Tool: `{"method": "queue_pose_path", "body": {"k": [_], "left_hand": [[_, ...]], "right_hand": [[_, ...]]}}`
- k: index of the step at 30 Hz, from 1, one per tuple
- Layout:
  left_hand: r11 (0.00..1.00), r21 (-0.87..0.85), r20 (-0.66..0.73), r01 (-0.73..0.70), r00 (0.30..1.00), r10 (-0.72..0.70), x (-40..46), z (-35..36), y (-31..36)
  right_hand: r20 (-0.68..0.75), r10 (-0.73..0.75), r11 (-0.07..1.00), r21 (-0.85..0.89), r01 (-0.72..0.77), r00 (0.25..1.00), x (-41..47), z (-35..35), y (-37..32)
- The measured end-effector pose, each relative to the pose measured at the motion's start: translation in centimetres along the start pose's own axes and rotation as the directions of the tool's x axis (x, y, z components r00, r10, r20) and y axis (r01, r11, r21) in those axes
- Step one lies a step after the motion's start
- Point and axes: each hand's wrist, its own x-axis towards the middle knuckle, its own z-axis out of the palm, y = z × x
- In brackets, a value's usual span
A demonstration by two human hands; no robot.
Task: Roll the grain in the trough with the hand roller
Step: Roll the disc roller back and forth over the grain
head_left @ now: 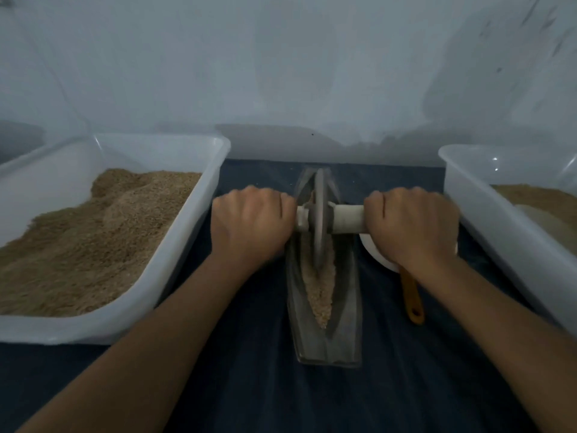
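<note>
Gripping the hand roller [319, 218] from both sides, I see each grip clenched round one end of its pale cross handle: the left hand [251, 225] hard against the disc, the right hand [411, 226] further out, leaving a bare stretch of handle between them. Both forearms reach forward from the near corners, knuckles up, wrists roughly level. The grey disc stands upright on edge in the trough [324, 307], a narrow boat-shaped metal channel lying lengthwise on the dark-covered desk [249, 385]. Grain [320, 292] lies in a pale strip along the groove, mostly on the near side of the disc. Left of the trough sits a white plastic tub [175, 276] heaped with brown grain; a second tub [487, 220] at the right edge holds a shallower layer. Beneath the right wrist, partly hidden, lie a white round dish [376, 256] and a yellow handle [412, 300], just beside the trough.
</note>
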Motion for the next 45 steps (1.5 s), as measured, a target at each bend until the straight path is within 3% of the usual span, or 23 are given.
{"method": "queue_pose_path", "body": {"k": [3, 6, 9, 11, 13, 15, 18, 20, 24, 26, 29, 31, 34, 38, 41, 44, 45], "left_hand": [[0.999, -0.033, 0.180, 0.001, 0.984, 0.005, 3.5, 1.5, -0.8], [0.993, -0.113, 0.358, 0.040, 0.934, 0.003, 7.2, 2.9, -1.7], [0.975, -0.187, 0.470, 0.117, 0.882, -0.016, 8.4, 3.8, -2.4], [0.953, -0.217, 0.483, 0.212, 0.872, -0.084, 8.0, 3.9, -2.4], [0.906, -0.257, 0.459, 0.337, 0.867, -0.192, 6.8, 3.3, -1.9], [0.948, -0.184, 0.343, 0.262, 0.921, -0.188, 4.6, 2.4, -1.2], [0.988, -0.130, 0.206, 0.081, 0.977, -0.053, 0.4, -0.2, -0.1], [0.972, -0.209, 0.144, 0.105, 0.987, -0.076, -1.4, -1.4, 0.2], [0.908, -0.411, -0.119, 0.078, 0.983, -0.139, -4.3, -3.0, 0.2], [0.896, -0.439, -0.144, 0.062, 0.980, -0.139, -4.6, -3.2, 0.1], [0.907, -0.412, -0.099, 0.083, 0.986, -0.135, -3.4, -2.4, 0.2], [0.923, -0.343, 0.028, 0.171, 0.985, -0.172, -1.6, -1.4, 0.2], [0.905, -0.330, 0.180, 0.268, 0.959, -0.219, 1.8, 0.7, 0.0], [0.850, -0.294, 0.430, 0.437, 0.855, -0.291, 6.2, 3.4, -1.1], [0.868, -0.266, 0.426, 0.420, 0.859, -0.285, 5.9, 3.7, -1.3], [0.890, -0.239, 0.307, 0.389, 0.899, -0.311, 4.0, 2.4, -0.8], [0.925, -0.225, 0.228, 0.305, 0.940, -0.254, 2.9, 1.7, -0.5]], "right_hand": [[0.241, 0.031, 0.996, -0.085, -0.010, 0.970, 3.5, 1.6, 0.7], [0.530, 0.049, 0.997, -0.074, -0.011, 0.847, 6.9, 2.7, 1.3], [0.680, -0.005, 0.996, -0.062, 0.064, 0.733, 9.0, 2.6, 0.8], [0.667, 0.019, 0.999, -0.039, 0.008, 0.745, 9.2, 2.2, 0.4], [0.583, 0.017, 0.999, -0.042, 0.009, 0.812, 8.5, 1.2, -0.2], [0.418, 0.007, 0.998, -0.060, 0.020, 0.909, 6.8, 0.7, -0.7], [0.133, -0.059, 0.994, -0.083, 0.071, 0.989, 2.4, -0.4, -0.8], [0.020, -0.037, 0.999, -0.017, 0.037, 0.999, -1.1, -1.7, -0.7], [-0.186, -0.135, 0.987, 0.059, 0.148, 0.973, -5.4, -3.3, 0.1], [-0.217, -0.168, 0.981, 0.055, 0.184, 0.962, -5.5, -3.5, 0.1], [-0.192, -0.146, 0.986, 0.050, 0.158, 0.970, -4.7, -2.7, 0.0], [-0.115, -0.077, 0.997, 0.015, 0.079, 0.990, -3.0, -1.6, 0.0], [0.151, -0.080, 0.989, -0.107, 0.097, 0.985, 1.8, 0.5, 0.4], [0.471, -0.058, 0.998, 0.004, 0.063, 0.880, 8.3, 2.2, 0.9], [0.396, -0.071, 0.996, -0.028, 0.090, 0.915, 8.5, 2.2, 0.2], [0.276, -0.102, 0.988, -0.083, 0.129, 0.956, 5.2, 1.0, -0.2], [0.230, -0.100, 0.987, -0.099, 0.125, 0.968, 3.7, 0.5, -0.3]]}}
